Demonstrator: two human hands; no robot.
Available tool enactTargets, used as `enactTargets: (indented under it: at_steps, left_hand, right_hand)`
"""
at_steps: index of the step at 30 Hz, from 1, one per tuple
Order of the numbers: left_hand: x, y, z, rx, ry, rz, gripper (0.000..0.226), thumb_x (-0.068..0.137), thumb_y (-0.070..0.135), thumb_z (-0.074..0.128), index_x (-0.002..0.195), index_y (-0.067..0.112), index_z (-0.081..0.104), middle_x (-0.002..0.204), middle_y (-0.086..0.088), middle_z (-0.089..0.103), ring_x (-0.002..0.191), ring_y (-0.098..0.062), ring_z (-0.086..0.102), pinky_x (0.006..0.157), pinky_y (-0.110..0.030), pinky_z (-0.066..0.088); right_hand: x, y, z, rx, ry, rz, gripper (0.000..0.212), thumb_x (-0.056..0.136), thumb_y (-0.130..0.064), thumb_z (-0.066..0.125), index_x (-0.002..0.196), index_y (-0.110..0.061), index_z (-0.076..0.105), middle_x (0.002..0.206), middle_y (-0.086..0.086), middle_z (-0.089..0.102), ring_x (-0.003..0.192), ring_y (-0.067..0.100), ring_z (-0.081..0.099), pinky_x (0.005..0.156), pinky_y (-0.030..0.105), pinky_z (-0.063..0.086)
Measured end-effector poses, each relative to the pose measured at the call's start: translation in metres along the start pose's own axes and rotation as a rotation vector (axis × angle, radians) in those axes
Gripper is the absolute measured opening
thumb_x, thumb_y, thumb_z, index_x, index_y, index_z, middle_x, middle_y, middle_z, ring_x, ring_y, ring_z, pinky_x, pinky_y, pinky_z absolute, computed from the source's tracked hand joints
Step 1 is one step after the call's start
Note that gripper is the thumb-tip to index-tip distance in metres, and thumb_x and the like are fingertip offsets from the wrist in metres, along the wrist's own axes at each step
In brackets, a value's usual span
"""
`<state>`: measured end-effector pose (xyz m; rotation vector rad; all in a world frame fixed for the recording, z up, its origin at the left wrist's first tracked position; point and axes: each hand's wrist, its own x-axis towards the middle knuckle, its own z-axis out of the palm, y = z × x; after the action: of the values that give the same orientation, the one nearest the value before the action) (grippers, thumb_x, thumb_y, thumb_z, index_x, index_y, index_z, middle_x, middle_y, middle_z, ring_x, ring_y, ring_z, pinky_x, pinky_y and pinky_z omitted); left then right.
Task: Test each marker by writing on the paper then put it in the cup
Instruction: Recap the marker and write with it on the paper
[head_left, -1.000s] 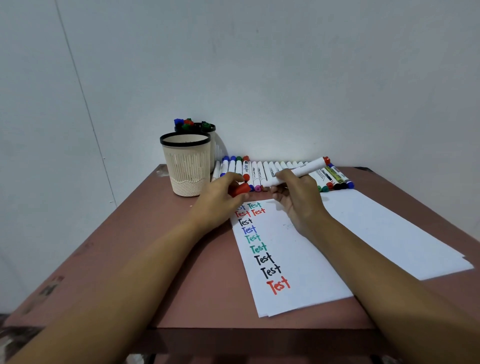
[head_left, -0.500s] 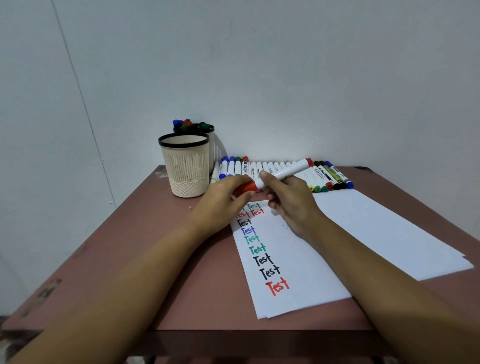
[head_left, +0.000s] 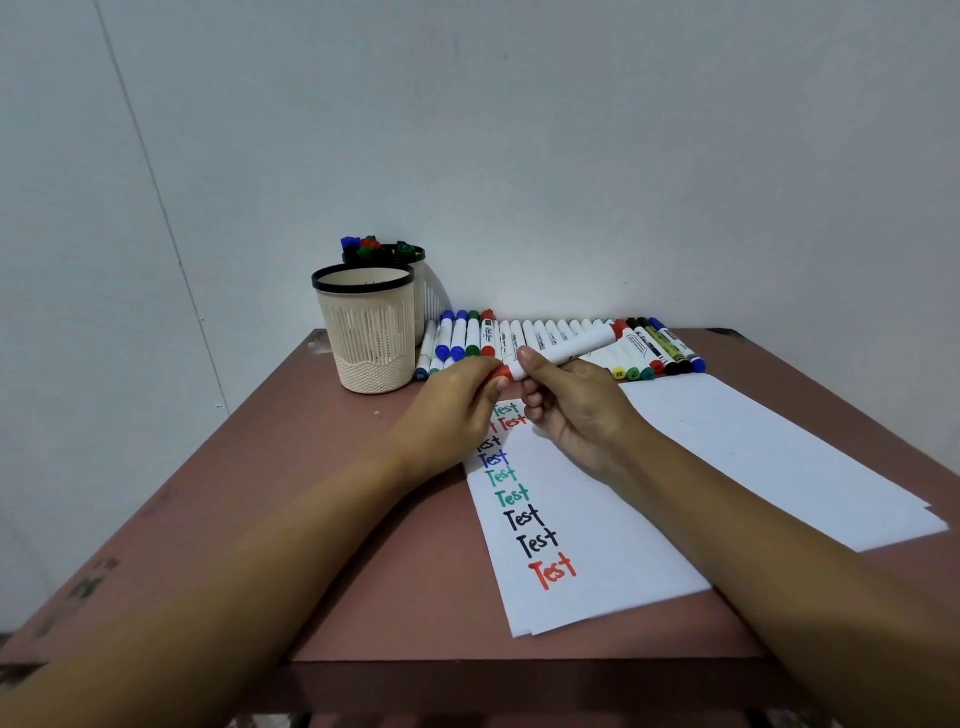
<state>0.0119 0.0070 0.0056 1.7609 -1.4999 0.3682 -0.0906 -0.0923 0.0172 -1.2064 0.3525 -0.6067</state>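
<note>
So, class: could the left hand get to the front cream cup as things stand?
Probably yes: the cup stands close to the left hand, on its outer side, with only bare table between. That hand is busy, though, pinching the red cap of the marker the right hand holds.

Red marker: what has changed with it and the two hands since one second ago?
The left hand brought the red cap rightward to the red marker held in the right hand and pushed it onto the tip end. The left hand still pinches the cap; the right still grips the barrel. The cup, the paper and the row of markers stayed in place.
</note>
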Motion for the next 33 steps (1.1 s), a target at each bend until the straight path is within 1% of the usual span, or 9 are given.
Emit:
enactTargets:
  at_steps: [4, 10, 13, 16, 22, 24, 26, 29, 33]
  left_hand:
    - [-0.001, 0.000, 0.003, -0.017, -0.022, -0.018, 0.022, 0.096, 0.013, 0.047, 0.104, -0.004, 0.059, 0.084, -0.013, 0.060, 0.067, -0.014, 0.046, 0.058, -0.015, 0.033]
    - [-0.002, -0.002, 0.004, -0.026, -0.033, -0.029, 0.021, 0.096, 0.014, 0.046, 0.096, -0.002, 0.059, 0.068, 0.010, 0.046, 0.058, -0.001, 0.043, 0.056, -0.009, 0.033]
    - [-0.001, -0.001, 0.002, -0.069, -0.007, -0.034, 0.020, 0.096, 0.016, 0.048, 0.102, 0.003, 0.062, 0.070, 0.015, 0.049, 0.062, 0.001, 0.049, 0.057, -0.008, 0.034]
    - [0.002, 0.001, -0.001, -0.164, 0.054, -0.108, 0.024, 0.093, 0.018, 0.053, 0.113, 0.008, 0.063, 0.084, 0.008, 0.060, 0.074, -0.001, 0.056, 0.063, -0.005, 0.037]
    - [0.005, 0.002, -0.015, -0.296, 0.226, -0.280, 0.011, 0.088, 0.024, 0.062, 0.099, 0.025, 0.058, 0.083, 0.014, 0.059, 0.074, 0.000, 0.056, 0.062, -0.012, 0.043]
    - [0.006, 0.002, -0.026, -0.281, 0.290, -0.305, 0.012, 0.088, 0.023, 0.062, 0.099, 0.023, 0.060, 0.080, 0.013, 0.059, 0.068, 0.004, 0.056, 0.058, -0.010, 0.044]
    - [0.014, 0.004, -0.039, -0.212, 0.303, -0.277, 0.011, 0.089, 0.023, 0.060, 0.100, 0.022, 0.059, 0.079, 0.014, 0.057, 0.067, 0.003, 0.055, 0.059, -0.008, 0.044]
    - [0.035, 0.003, -0.061, -0.069, 0.299, -0.253, 0.012, 0.090, 0.023, 0.059, 0.101, 0.020, 0.057, 0.084, 0.009, 0.056, 0.072, -0.001, 0.052, 0.059, -0.006, 0.041]
    - [0.073, -0.009, -0.098, 0.102, 0.282, -0.261, 0.017, 0.091, 0.022, 0.056, 0.105, 0.013, 0.059, 0.093, 0.002, 0.057, 0.073, -0.004, 0.050, 0.060, -0.008, 0.038]
  right_hand:
    - [0.000, 0.000, -0.001, 0.001, 0.009, 0.025, 0.017, 0.092, -0.016, 0.059, 0.075, -0.011, 0.060, 0.056, 0.000, 0.049, 0.046, 0.004, 0.044, 0.045, 0.014, 0.039]
    - [0.002, 0.003, 0.001, 0.004, 0.027, 0.065, 0.015, 0.092, -0.015, 0.060, 0.077, -0.012, 0.060, 0.059, 0.001, 0.046, 0.050, 0.007, 0.042, 0.044, 0.015, 0.038]
    - [0.000, -0.001, 0.001, -0.006, 0.015, 0.035, 0.014, 0.090, -0.016, 0.061, 0.078, -0.010, 0.059, 0.060, 0.001, 0.046, 0.051, 0.006, 0.042, 0.046, 0.015, 0.038]
    - [0.001, -0.006, 0.002, 0.019, 0.011, -0.017, 0.015, 0.090, -0.015, 0.061, 0.077, -0.008, 0.059, 0.061, 0.003, 0.047, 0.049, 0.007, 0.043, 0.047, 0.016, 0.038]
    - [0.001, -0.016, -0.003, 0.101, 0.107, 0.023, 0.030, 0.092, -0.042, 0.054, 0.094, -0.013, 0.063, 0.066, 0.004, 0.056, 0.059, 0.012, 0.052, 0.055, 0.022, 0.045]
    - [0.002, -0.015, -0.008, -0.099, 0.208, -0.025, 0.035, 0.097, -0.041, 0.046, 0.101, -0.010, 0.062, 0.072, 0.008, 0.060, 0.064, 0.016, 0.054, 0.063, 0.028, 0.047]
    - [0.006, -0.006, -0.013, -0.617, 0.272, -0.180, 0.032, 0.101, -0.029, 0.041, 0.102, -0.005, 0.062, 0.087, 0.015, 0.064, 0.075, 0.018, 0.053, 0.071, 0.030, 0.043]
    - [0.010, 0.014, -0.021, -1.267, 0.118, -0.411, 0.029, 0.099, -0.018, 0.041, 0.107, -0.004, 0.064, 0.104, 0.011, 0.062, 0.096, 0.019, 0.055, 0.082, 0.029, 0.044]
    - [0.012, 0.025, -0.024, -1.479, -0.036, -0.420, 0.031, 0.097, -0.026, 0.045, 0.112, -0.006, 0.064, 0.111, 0.009, 0.062, 0.102, 0.021, 0.056, 0.086, 0.029, 0.045]
